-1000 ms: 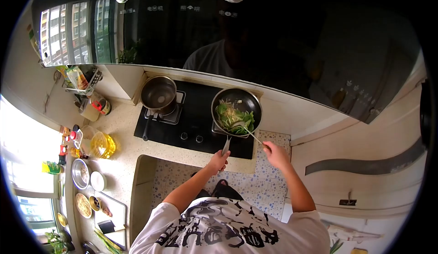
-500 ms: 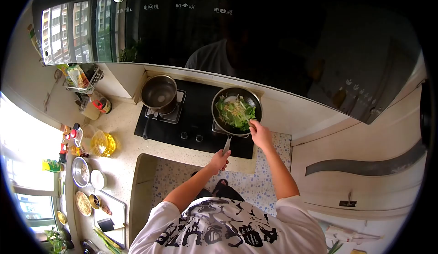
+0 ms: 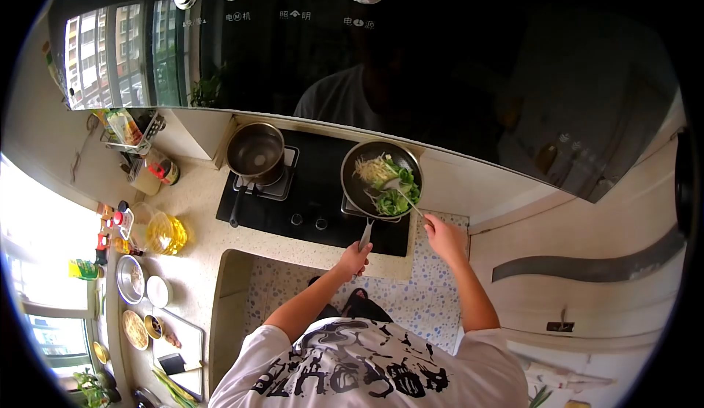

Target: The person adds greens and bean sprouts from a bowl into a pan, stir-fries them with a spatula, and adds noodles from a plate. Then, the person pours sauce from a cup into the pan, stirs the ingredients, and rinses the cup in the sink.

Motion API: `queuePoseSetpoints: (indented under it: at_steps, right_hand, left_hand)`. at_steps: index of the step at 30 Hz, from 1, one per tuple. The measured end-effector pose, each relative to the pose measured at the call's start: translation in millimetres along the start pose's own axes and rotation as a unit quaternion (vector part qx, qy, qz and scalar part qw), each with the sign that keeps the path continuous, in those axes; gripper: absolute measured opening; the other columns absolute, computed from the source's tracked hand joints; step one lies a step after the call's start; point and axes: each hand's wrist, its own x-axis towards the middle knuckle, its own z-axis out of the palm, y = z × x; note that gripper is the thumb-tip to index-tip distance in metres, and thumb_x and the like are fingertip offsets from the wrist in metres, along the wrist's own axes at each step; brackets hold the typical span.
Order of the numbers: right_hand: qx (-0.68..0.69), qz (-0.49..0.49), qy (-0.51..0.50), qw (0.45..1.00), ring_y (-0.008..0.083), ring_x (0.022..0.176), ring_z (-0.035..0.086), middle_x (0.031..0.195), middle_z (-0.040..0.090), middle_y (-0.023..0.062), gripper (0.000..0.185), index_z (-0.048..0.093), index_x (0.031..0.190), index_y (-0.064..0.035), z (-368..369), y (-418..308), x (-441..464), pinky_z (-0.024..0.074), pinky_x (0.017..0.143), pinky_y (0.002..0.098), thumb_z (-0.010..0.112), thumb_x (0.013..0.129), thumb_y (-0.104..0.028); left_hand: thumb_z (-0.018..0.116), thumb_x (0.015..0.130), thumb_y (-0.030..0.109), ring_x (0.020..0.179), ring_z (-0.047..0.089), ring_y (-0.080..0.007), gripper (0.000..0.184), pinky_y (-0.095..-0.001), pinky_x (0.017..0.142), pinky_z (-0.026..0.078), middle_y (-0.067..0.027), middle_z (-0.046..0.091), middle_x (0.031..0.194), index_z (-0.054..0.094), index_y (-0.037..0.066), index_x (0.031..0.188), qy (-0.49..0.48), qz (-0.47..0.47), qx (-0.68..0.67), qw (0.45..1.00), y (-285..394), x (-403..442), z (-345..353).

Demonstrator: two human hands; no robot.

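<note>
And here we are, right of centre in the frame: the left hand [image 3: 354, 260] is clamped on the handle [image 3: 364, 235] of the wok [image 3: 356, 188], fingers wrapped round it. Over to its right, the right hand [image 3: 446, 238] has its fingers closed on the end of the spatula [image 3: 411, 200], whose head is in among the food. Inside the wok, pale shreds [image 3: 372, 169] bunch toward the upper left, green leaves [image 3: 394, 201] toward the lower right, the two meeting in the middle.

The wok sits at the right end of the black stove [image 3: 312, 173]. At the stove's left end there's a saucepan [image 3: 255, 151] on its burner, dark handle pointing down the frame, and two knobs [image 3: 309, 222] lie between the pans, nearer the lower edge.

Left side of the frame now, on the tabletop [image 3: 199, 195]: a jug of yellow oil [image 3: 167, 234], then lower down a metal bowl [image 3: 131, 280] just beside a white bowl [image 3: 158, 291]. Below those, a plate of pale food [image 3: 135, 329] and a small bowl [image 3: 153, 326] near the white board [image 3: 192, 338]. Across the top stretches the glossy black hood [image 3: 455, 63].
</note>
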Motion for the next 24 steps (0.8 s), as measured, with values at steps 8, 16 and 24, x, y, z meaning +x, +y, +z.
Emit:
queuePoseSetpoints:
  at_steps: [8, 16, 24]
  right_hand:
    - [0.170, 0.100, 0.028, 0.980, 0.0370, 0.098, 0.068, 0.113, 0.071, 0.0163, 0.035, 0.064, 0.131, -0.0152, 54, -20, 44, 0.0540, 0.083, 0.0416, 0.061, 0.100, -0.029]
    - [0.004, 0.043, -0.044, 0.998, 0.0365, 0.092, 0.069, 0.102, 0.073, 0.0142, 0.031, 0.065, 0.127, -0.0162, 5, -37, 14, 0.0540, 0.077, 0.0472, 0.062, 0.098, -0.027]
    - [0.095, 0.123, 0.015, 0.988, 0.0327, 0.085, 0.070, 0.092, 0.073, 0.0150, 0.033, 0.060, 0.130, -0.0160, -2, 11, 32, 0.0545, 0.072, 0.0433, 0.060, 0.100, -0.029]
  left_hand:
    - [0.061, 0.098, 0.051, 0.050, 0.047, -0.0118, 0.051, -0.0306, 0.042, 0.041, -0.0036, 0.051, 0.073, 0.049, 0.007, 0.121, 0.003, -0.005, -0.001, 1.000, 3, -1, 1]
    - [0.061, 0.099, 0.051, 0.050, 0.046, -0.0119, 0.049, -0.0304, 0.042, 0.041, -0.0040, 0.051, 0.074, 0.050, 0.008, 0.121, 0.000, -0.005, -0.004, 1.000, 2, 0, -2]
    - [0.061, 0.099, 0.049, 0.049, 0.045, -0.0120, 0.049, -0.0303, 0.042, 0.041, -0.0044, 0.051, 0.074, 0.050, 0.007, 0.122, 0.003, -0.005, -0.007, 1.000, 2, 2, 0]
